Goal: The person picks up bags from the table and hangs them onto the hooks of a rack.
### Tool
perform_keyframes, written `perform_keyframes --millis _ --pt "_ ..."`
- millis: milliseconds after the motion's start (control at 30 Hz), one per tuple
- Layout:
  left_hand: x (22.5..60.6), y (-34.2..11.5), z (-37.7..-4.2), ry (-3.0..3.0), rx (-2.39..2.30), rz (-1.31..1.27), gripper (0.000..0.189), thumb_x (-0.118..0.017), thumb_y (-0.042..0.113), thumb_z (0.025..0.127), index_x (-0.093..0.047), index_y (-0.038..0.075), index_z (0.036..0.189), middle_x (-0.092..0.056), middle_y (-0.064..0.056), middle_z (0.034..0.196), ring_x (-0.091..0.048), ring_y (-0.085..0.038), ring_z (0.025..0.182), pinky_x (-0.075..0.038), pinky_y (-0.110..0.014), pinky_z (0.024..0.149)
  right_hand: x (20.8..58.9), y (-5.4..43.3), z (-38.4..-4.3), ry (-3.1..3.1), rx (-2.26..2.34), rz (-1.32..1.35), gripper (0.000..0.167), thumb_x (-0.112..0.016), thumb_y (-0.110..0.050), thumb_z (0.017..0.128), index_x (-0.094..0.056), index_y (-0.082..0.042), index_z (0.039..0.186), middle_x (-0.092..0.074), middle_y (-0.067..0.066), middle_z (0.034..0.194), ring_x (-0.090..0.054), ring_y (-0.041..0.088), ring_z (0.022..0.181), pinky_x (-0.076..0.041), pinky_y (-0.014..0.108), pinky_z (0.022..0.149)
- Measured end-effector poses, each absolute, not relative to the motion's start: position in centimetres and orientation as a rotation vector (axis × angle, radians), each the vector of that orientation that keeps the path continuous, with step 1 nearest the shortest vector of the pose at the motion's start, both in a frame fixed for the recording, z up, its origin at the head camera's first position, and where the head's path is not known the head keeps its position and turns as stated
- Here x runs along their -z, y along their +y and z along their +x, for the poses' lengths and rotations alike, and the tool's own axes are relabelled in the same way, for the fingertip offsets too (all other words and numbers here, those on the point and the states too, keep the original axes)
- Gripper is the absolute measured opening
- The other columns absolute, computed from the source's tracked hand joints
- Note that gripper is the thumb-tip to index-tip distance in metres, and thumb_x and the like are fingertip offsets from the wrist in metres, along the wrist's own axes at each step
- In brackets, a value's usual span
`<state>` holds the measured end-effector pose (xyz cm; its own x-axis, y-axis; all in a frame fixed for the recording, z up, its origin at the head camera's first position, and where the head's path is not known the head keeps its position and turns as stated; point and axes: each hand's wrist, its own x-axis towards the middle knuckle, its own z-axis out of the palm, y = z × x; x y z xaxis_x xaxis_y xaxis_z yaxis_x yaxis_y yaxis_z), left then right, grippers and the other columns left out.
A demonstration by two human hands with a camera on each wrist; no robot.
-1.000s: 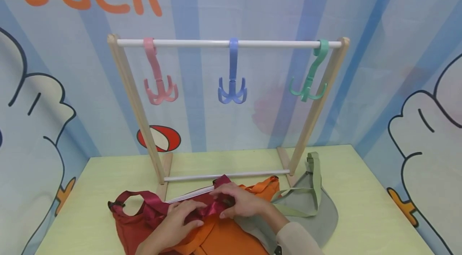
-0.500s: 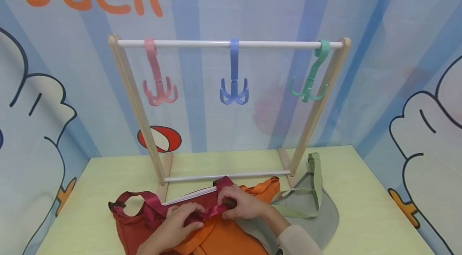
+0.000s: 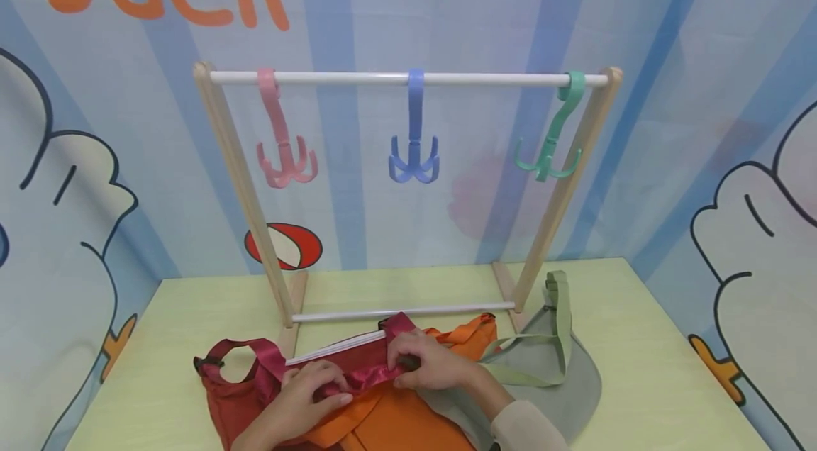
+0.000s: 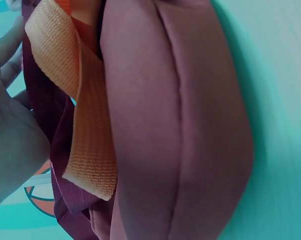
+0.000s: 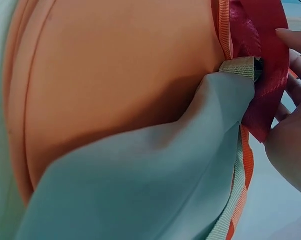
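A dark red bag (image 3: 226, 408) lies on the table, with a white zipper (image 3: 335, 347) along its top and a shiny dark red strap (image 3: 373, 376) running between my two hands. My left hand (image 3: 305, 398) pinches the strap near its left part, thumb and fingers bent over it. At the strap's right part my right hand (image 3: 434, 362) grips it too; the right wrist view shows the wide strap (image 5: 273, 75) between thumb and fingers. An orange bag (image 3: 408, 419) lies in front and partly beneath. An orange strap (image 4: 93, 130) hangs against the dark red bag in the left wrist view.
A grey bag (image 3: 577, 380) with a green strap (image 3: 562, 323) lies at the right. Behind stands a wooden rack with a white rail (image 3: 345, 78), carrying pink (image 3: 287, 153), blue (image 3: 415, 146) and green (image 3: 555, 139) hooks. The printed backdrop (image 3: 440, 238) rises behind it.
My left hand has slid slightly left and down, so more of the shiny strap shows stretched between the hands. My right hand has stayed nearly in place. The bags lie as before.
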<state>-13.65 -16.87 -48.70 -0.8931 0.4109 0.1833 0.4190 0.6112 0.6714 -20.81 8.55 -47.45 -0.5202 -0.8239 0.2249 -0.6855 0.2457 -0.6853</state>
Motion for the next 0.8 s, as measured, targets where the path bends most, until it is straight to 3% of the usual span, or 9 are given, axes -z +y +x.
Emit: perform_keyframes --millis 200,500,700,800 --pt "48.7 -17.0 -13.5 -2.800 1.170 -0.703 0.009 -0.062 0.036 0.085 -0.060 0.028 0.080 -0.054 0.014 0.093 -0.051 -0.011 0.093 -0.023 -0.045 0.074 47.3 8.5 -20.4 2.335 1.072 -1.316 0.010 -0.065 -0.014 0.083 -0.060 -0.009 0.089 -0.059 0.004 0.110 -0.045 0.013 0.109 -0.028 0.038 0.096" --pt "48.7 -17.3 -13.5 -2.847 1.134 -0.611 0.012 -0.064 0.037 0.082 -0.059 0.027 0.080 -0.054 0.014 0.090 -0.051 -0.013 0.090 -0.025 -0.046 0.076 47.3 8.5 -20.4 2.376 1.064 -1.299 0.017 -0.067 -0.017 0.083 -0.058 -0.008 0.093 -0.057 0.000 0.095 -0.045 0.017 0.092 -0.032 0.029 0.083" --pt "48.8 -17.9 -13.4 -2.882 1.125 -0.533 0.016 -0.067 0.039 0.080 -0.058 0.027 0.085 -0.055 0.013 0.093 -0.052 -0.014 0.094 -0.024 -0.052 0.081 47.5 8.6 -20.6 2.364 1.110 -1.441 0.009 -0.067 -0.011 0.083 -0.060 -0.006 0.086 -0.058 0.004 0.092 -0.052 0.013 0.091 -0.026 0.047 0.097" --pt "48.7 -18.2 -13.4 -2.904 1.143 -0.519 0.019 -0.067 0.039 0.079 -0.059 0.026 0.089 -0.055 0.013 0.093 -0.052 -0.014 0.094 -0.023 -0.052 0.081 47.5 8.7 -20.5 2.353 1.118 -1.453 0.005 -0.064 -0.012 0.085 -0.063 -0.007 0.084 -0.058 0.003 0.092 -0.051 0.011 0.094 -0.026 0.046 0.097"
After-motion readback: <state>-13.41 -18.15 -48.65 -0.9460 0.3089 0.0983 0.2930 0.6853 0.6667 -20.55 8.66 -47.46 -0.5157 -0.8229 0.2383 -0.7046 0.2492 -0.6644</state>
